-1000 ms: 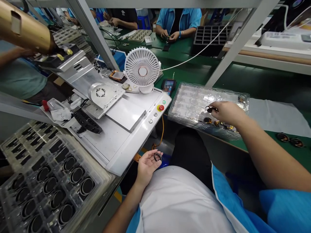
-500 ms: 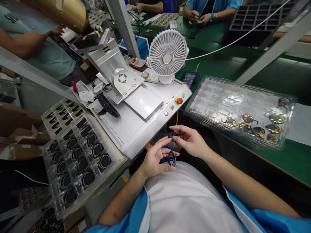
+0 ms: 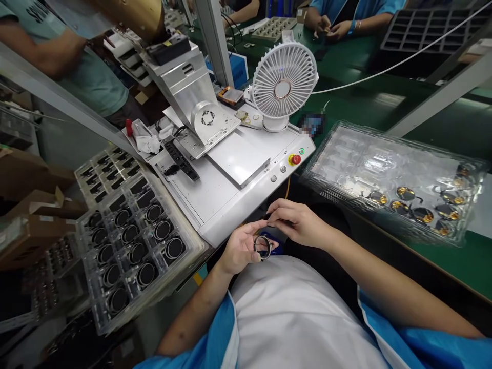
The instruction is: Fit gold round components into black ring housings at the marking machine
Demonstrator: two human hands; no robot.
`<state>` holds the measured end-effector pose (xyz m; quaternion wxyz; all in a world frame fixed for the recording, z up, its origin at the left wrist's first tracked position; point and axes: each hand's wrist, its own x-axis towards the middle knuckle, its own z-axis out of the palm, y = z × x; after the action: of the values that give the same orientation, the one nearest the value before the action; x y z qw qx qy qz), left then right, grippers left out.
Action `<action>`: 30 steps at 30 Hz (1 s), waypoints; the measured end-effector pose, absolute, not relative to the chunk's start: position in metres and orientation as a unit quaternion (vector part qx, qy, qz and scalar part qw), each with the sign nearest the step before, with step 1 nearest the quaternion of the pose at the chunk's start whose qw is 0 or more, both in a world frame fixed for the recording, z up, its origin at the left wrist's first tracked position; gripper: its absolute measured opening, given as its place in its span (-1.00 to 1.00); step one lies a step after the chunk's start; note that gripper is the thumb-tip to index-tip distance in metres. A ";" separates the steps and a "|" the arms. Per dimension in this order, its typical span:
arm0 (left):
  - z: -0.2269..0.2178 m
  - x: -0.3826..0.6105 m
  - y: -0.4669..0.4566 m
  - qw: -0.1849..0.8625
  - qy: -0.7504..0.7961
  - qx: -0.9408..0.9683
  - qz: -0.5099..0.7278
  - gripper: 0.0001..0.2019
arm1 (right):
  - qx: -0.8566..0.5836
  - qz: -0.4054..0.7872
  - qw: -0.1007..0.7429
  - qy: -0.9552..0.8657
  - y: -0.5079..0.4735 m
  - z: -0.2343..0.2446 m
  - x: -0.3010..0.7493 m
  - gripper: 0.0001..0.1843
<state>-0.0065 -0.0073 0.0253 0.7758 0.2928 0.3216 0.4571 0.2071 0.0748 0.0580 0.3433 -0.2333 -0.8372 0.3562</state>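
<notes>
My left hand (image 3: 241, 249) holds a dark round ring (image 3: 262, 247) upright between thumb and fingers, above my white-clothed lap. My right hand (image 3: 298, 221) reaches across from the right, its fingertips pinched close to my left fingers. A small dark part sits in that pinch, mostly hidden by the fingers. To the right lies a clear plastic blister tray (image 3: 395, 182) holding several round gold-and-dark parts along its near side and right end. My right hand is nearest the tray's near edge, but apart from it.
A clear tray of black rings (image 3: 134, 241) sits at lower left, beside a white bench machine (image 3: 238, 171) with a red stop button (image 3: 295, 159). A white fan (image 3: 283, 87) stands behind it. Co-workers' hands and arms show beyond, at the green bench.
My right hand has left the blister tray and come over to my left hand, carrying a small dark part. The ring has turned in my left fingers, and the view has shifted.
</notes>
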 end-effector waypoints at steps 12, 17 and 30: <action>0.032 -0.014 -0.011 0.680 0.367 0.365 0.519 0.04 | -0.569 0.502 0.327 -0.563 0.204 0.085 0.167 -0.76; 0.031 -0.018 -0.025 0.617 0.386 0.435 0.530 -0.01 | -0.599 0.464 0.365 -0.540 0.182 0.077 0.174 -0.61; 0.018 0.016 -0.019 0.426 0.439 0.689 0.390 0.04 | -0.440 0.685 0.403 -0.419 0.061 0.051 0.175 -0.51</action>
<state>0.0158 -0.0187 0.0175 0.4256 0.6886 0.4388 0.3900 0.1749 0.0612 0.0508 0.4027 -0.4401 -0.4187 0.6847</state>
